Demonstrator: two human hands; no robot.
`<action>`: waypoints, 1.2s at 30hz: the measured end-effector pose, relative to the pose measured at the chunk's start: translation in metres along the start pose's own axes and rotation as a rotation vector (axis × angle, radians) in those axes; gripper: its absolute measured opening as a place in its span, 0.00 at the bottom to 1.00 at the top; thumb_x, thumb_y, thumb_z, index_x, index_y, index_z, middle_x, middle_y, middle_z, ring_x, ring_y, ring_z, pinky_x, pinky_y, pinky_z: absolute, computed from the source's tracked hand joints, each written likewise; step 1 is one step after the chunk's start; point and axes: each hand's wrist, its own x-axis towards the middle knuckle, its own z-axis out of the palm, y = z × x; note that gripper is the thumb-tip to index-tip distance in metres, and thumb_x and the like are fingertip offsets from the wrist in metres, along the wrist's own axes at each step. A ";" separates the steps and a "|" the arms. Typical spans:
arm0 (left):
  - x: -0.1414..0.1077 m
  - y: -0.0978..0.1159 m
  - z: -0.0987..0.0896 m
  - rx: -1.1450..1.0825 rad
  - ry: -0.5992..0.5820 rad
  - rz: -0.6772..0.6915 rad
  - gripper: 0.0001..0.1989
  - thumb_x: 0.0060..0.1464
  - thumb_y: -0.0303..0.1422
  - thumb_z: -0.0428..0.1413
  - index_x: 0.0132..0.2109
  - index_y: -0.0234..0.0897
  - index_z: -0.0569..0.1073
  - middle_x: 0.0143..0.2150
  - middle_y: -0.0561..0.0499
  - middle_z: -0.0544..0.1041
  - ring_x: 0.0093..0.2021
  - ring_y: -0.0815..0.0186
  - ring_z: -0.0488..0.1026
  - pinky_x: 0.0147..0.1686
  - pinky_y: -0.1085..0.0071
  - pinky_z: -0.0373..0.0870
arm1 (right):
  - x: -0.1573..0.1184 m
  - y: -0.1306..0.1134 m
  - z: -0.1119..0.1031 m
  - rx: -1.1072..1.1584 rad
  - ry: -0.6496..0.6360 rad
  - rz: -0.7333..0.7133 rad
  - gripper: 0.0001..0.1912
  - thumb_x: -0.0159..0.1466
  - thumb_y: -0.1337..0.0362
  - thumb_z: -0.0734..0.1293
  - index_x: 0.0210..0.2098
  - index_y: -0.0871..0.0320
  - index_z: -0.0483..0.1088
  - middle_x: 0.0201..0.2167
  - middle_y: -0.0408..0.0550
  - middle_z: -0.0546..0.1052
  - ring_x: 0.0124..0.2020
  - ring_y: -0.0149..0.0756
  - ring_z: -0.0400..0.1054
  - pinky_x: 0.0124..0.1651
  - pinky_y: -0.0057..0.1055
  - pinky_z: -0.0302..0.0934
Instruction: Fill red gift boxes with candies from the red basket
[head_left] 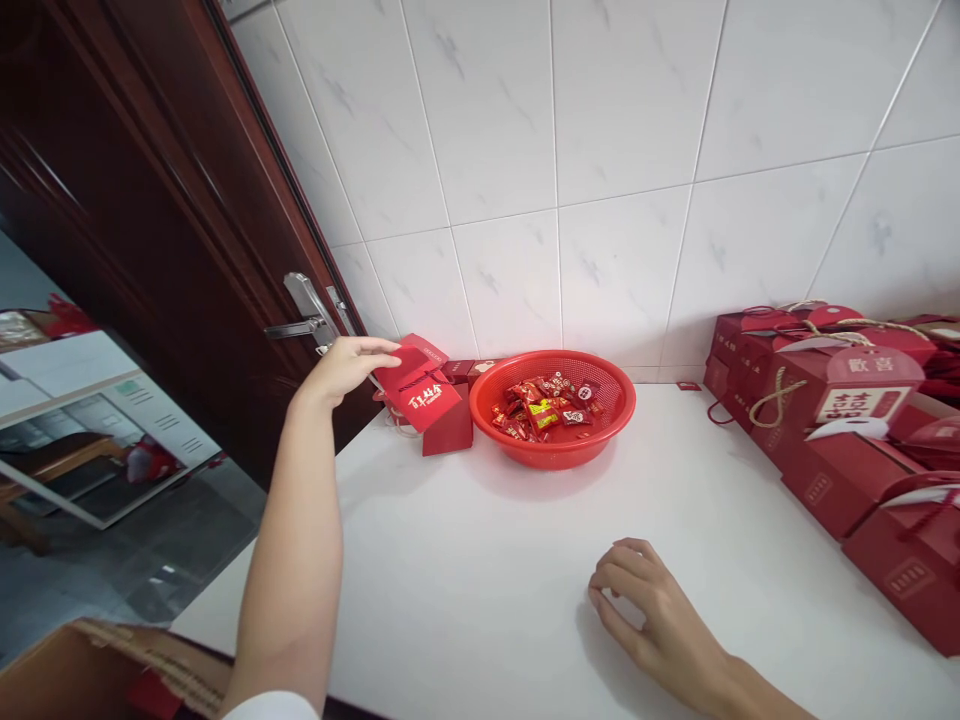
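Our left hand (349, 368) reaches out over the far left of the counter (495, 600) and pinches the upper left edge of a red packet (421, 388) with white characters and a dark band. The packet is tilted, in front of other red boxes (448, 440) by the tiled wall (630, 270). Just right of these we have a red plastic basket (553, 458), holding small wrapped sweets (541, 410), mostly red, one yellow-green. Our right hand (645, 605) holds nothing; its fingers are loosely curled, with a gap to the thumb, near the front of the counter. We cannot tell whether it touches the surface. Red gift boxes (817, 380) with rope handles line the right side. To our left are a dark wooden door (187, 200) and, below, a cardboard box (56, 665).
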 end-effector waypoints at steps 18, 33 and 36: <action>-0.156 0.072 0.111 -0.090 -0.974 0.965 0.14 0.64 0.28 0.52 0.45 0.43 0.83 0.42 0.47 0.75 0.38 0.68 0.74 0.36 0.74 0.70 | 0.018 0.025 -0.066 0.244 0.528 0.312 0.13 0.69 0.54 0.63 0.48 0.50 0.73 0.52 0.53 0.73 0.49 0.43 0.71 0.53 0.43 0.67; -0.177 0.060 0.133 0.164 -1.276 0.761 0.11 0.61 0.43 0.58 0.36 0.51 0.84 0.40 0.51 0.73 0.52 0.59 0.69 0.68 0.51 0.47 | 0.021 0.023 -0.057 0.064 0.072 0.281 0.16 0.67 0.56 0.67 0.52 0.50 0.73 0.59 0.56 0.72 0.66 0.52 0.60 0.60 0.52 0.63; -0.177 0.060 0.136 0.157 -1.250 0.761 0.14 0.63 0.37 0.54 0.34 0.47 0.83 0.38 0.50 0.71 0.47 0.61 0.70 0.62 0.58 0.59 | 0.022 0.022 -0.055 0.008 0.020 0.269 0.15 0.67 0.54 0.66 0.51 0.51 0.73 0.60 0.57 0.71 0.67 0.54 0.58 0.60 0.52 0.63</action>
